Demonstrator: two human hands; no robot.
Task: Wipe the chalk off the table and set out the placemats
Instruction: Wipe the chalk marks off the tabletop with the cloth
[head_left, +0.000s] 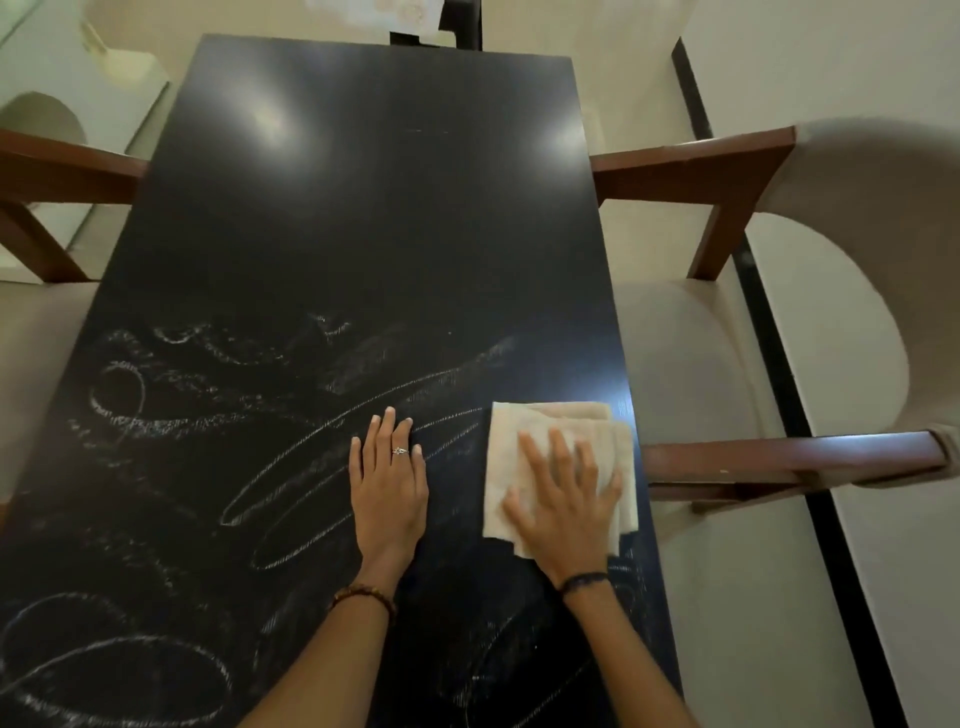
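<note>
Both hands flat, my right hand (563, 493) pressing the cloth (561, 467), left hand (389, 478) bare on the tabletop (363, 208); near chalk (291, 467) mostly unwiped, no placemats visible.

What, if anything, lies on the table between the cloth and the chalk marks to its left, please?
Only the left hand, resting flat on the black table, lies between the folded beige cloth under the right hand and the white chalk scribbles. Nothing else visible does.

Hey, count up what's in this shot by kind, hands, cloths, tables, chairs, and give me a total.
Hands: 2, left hand and right hand
Cloths: 1, cloth
Tables: 1, table
Chairs: 2, right chair and left chair
Total: 6
</note>
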